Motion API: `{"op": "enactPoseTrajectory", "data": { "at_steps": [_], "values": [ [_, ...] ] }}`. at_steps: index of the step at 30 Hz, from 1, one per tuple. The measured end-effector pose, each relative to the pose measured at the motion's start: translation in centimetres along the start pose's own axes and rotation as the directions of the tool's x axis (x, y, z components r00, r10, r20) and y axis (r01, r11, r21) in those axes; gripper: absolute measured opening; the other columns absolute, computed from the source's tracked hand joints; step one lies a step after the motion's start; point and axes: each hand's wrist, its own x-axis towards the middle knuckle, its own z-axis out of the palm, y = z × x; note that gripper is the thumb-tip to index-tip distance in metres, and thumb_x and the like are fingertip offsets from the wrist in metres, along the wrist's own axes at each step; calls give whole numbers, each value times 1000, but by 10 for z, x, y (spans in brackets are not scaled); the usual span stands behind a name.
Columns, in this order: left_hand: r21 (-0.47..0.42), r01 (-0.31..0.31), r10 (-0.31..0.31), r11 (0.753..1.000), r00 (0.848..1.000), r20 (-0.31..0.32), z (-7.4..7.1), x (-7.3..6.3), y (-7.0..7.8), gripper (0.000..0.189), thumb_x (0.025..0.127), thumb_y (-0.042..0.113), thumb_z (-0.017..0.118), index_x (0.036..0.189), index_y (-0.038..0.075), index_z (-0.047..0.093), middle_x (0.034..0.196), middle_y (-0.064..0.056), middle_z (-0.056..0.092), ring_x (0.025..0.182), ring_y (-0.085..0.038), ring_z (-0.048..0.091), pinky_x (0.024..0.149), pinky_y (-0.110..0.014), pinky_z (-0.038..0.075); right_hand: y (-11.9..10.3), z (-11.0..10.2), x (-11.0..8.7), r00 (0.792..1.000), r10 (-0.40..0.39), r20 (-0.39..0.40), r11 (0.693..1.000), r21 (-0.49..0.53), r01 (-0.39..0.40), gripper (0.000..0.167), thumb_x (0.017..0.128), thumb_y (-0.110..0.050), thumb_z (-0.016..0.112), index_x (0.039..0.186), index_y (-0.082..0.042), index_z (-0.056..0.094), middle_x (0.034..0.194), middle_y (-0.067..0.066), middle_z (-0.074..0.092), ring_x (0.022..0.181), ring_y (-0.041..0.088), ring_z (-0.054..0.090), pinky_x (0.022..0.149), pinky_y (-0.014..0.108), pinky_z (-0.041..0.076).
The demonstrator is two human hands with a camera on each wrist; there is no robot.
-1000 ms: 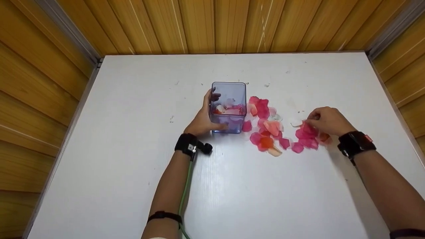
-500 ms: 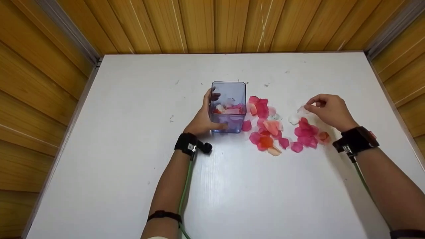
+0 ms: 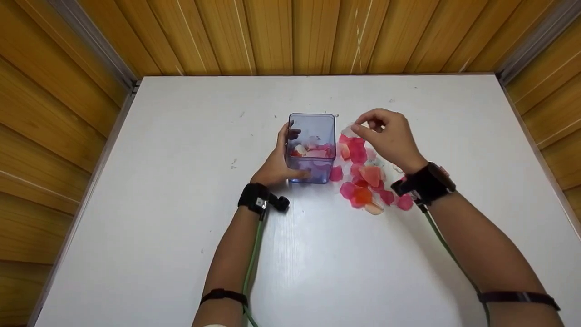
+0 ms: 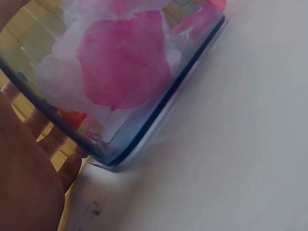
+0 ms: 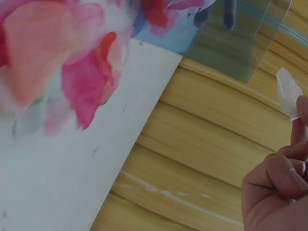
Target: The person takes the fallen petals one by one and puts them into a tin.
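Note:
A clear bluish plastic box stands open-topped on the table with several petals in its lower part. My left hand grips it from the left, thumb along the near wall and fingers round the far side. In the left wrist view a large pink petal shows through the box wall. My right hand pinches a white petal between thumb and forefinger, held just right of the box. Under and in front of that hand lie scattered pink, red and orange petals.
An orange petal and a cream petal lie at the near edge of the scatter. My right wrist and forearm cover part of the petals further right. Wooden panels rise behind the white table.
My right hand has lifted a white petal off the right-hand cluster and carried it left, towards the box. The left hand and the box have stayed in place.

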Motion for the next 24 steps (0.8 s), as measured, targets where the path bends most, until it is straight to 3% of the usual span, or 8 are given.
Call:
{"op": "enactPoseTrajectory", "data": {
  "at_steps": [7,12,17,24],
  "values": [
    [-22,-7,7,1000,1000,16,0,2,-3,138,66,38,98,163,36,-1,158,0,33,143,-16,38,120,-44,31,-11,38,21,997,-70,33,998,-1,71,13,94,-11,77,101,0,77,79,6,49,79,20,45,70,29,35],
    [-26,-49,50,998,999,17,1,2,-4,137,67,31,97,163,32,0,158,-8,33,144,-19,36,119,-45,31,-5,49,29,995,-7,96,999,-50,12,16,95,-14,76,104,-1,77,84,7,49,84,21,44,75,32,35],
    [-23,-54,54,998,998,15,0,3,-5,138,66,30,98,164,31,0,158,-10,33,142,-19,38,119,-46,31,0,34,27,996,21,89,997,-74,-14,20,96,-17,75,108,-2,77,86,7,50,87,22,44,76,32,36],
    [-5,-15,15,1000,1000,-2,-4,1,-2,140,65,35,98,165,30,-1,159,-6,33,145,-21,35,122,-48,25,25,-10,15,999,34,38,983,-181,-26,21,98,-18,72,109,0,76,88,11,53,86,24,45,74,32,38]
  ]
}}
